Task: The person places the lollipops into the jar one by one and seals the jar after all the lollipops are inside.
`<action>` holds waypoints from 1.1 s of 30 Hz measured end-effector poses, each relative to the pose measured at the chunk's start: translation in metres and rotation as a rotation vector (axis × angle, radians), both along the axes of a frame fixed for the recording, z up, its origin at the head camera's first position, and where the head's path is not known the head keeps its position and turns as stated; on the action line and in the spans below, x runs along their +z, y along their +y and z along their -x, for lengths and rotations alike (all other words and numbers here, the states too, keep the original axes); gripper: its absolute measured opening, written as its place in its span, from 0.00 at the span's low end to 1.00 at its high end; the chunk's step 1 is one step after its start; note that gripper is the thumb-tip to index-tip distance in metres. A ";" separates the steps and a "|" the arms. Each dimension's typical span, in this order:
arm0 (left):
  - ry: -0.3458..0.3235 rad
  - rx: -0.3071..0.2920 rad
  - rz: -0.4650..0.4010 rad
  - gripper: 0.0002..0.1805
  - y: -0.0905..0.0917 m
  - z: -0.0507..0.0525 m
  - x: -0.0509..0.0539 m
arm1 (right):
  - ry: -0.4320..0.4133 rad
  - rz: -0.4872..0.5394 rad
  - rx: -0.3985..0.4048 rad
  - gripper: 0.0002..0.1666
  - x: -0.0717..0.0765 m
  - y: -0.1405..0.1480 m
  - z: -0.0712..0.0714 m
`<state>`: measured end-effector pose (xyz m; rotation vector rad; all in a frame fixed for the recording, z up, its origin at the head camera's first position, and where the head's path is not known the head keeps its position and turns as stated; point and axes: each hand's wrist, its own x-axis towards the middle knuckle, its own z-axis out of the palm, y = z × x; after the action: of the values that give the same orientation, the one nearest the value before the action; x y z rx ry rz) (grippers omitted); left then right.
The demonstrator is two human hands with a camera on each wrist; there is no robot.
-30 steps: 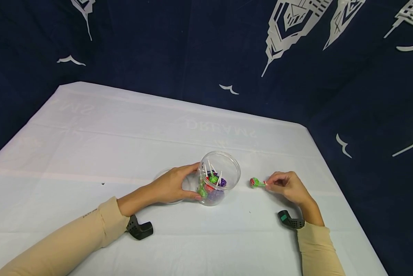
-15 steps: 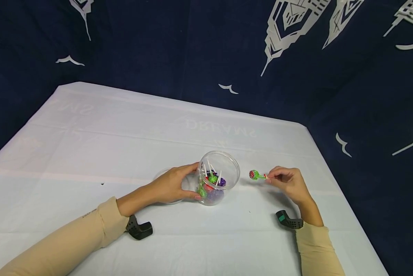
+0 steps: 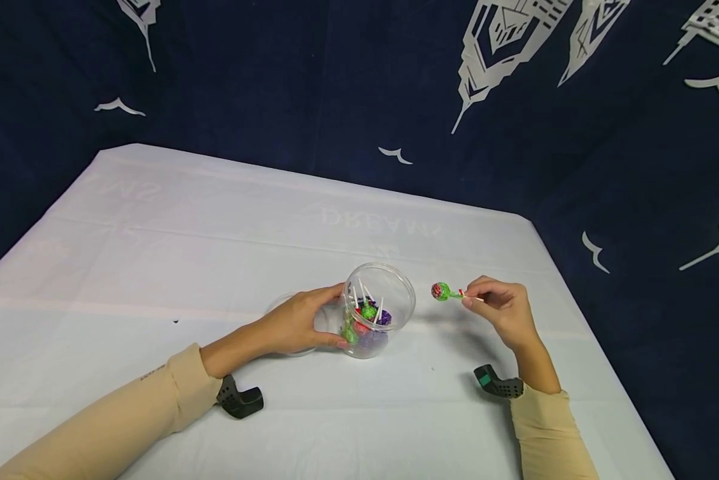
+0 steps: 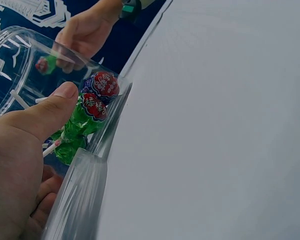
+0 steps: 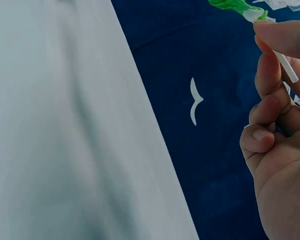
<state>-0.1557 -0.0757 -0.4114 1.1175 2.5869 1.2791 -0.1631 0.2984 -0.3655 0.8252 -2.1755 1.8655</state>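
Observation:
A clear plastic jar (image 3: pixel 398 308) stands lidless on the white table, with several wrapped lollipops (image 3: pixel 368 312) in green, red and purple inside, white sticks pointing up. My left hand (image 3: pixel 293 325) grips the jar's left side, thumb toward the near face; the left wrist view shows the thumb (image 4: pixel 60 107) against the clear wall. To the right of the jar, my right hand (image 3: pixel 503 310) pinches a green and red lollipop (image 3: pixel 440 291) by its stick, above the table. In the right wrist view the white stick (image 5: pixel 289 70) passes between thumb and forefinger.
Behind the left hand, a round clear lid (image 3: pixel 275 303) lies on the table (image 3: pixel 215 260), partly hidden. A small dark speck (image 3: pixel 176 322) sits farther left. A dark blue cloth (image 3: pixel 275 80) with white building shapes hangs behind the table.
My right hand has lifted the lollipop off the table, raising it and shifting it slightly left. The left hand and the jar have stayed in place.

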 end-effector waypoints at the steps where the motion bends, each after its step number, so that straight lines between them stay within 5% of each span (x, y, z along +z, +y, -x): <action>1: -0.001 0.000 0.001 0.52 0.000 0.000 0.000 | 0.003 0.002 -0.003 0.10 0.002 -0.002 0.000; 14: -0.002 0.001 -0.002 0.51 0.000 0.000 0.000 | 0.102 0.069 0.082 0.07 0.022 -0.028 0.002; 33: 0.000 -0.001 -0.006 0.52 -0.001 0.000 -0.001 | 0.120 0.050 0.146 0.04 0.031 -0.072 0.010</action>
<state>-0.1560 -0.0764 -0.4129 1.1192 2.5843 1.2878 -0.1731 0.2265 -0.3340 1.0823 -2.0388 1.8739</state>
